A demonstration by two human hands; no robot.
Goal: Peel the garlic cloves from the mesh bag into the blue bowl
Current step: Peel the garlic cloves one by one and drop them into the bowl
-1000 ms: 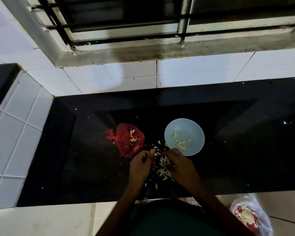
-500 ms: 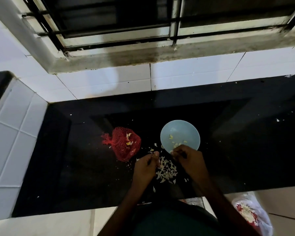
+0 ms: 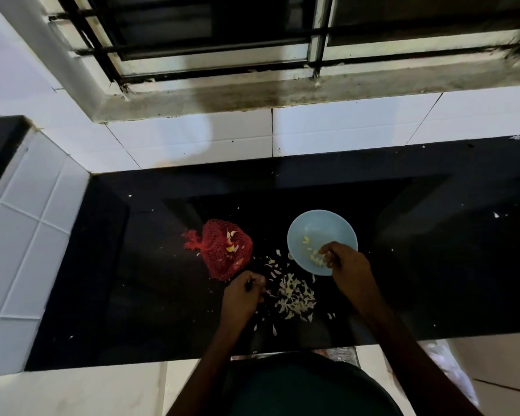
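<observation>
Red mesh bag (image 3: 219,250) on bench (image 3: 433,265), beside blue bowl (image 3: 318,226) holding peeled garlic cloves (image 3: 314,256). Right hand (image 3: 347,265) curls over the bowl, left hand (image 3: 242,295) by the skins (image 3: 294,295); what either grip holds I cannot tell.

Against a glossy black counter (image 3: 433,280) flecked with white specks, the red mesh bag (image 3: 219,250) shows its open net weave, with pale yellow and white bits visible through the strands and an orange-red patch low on one side. The bowl (image 3: 321,223) is a plain pale blue, and the garlic cloves (image 3: 314,256) in it are pale yellow. The heap of peels (image 3: 296,297) is off-white. The wall tiles (image 3: 192,145) are white, ruled by thin dark grout lines. The sill (image 3: 282,94) is grey, streaked with dark stains, and the window bars (image 3: 96,49) are black. The garment (image 3: 306,391) is dark green.
</observation>
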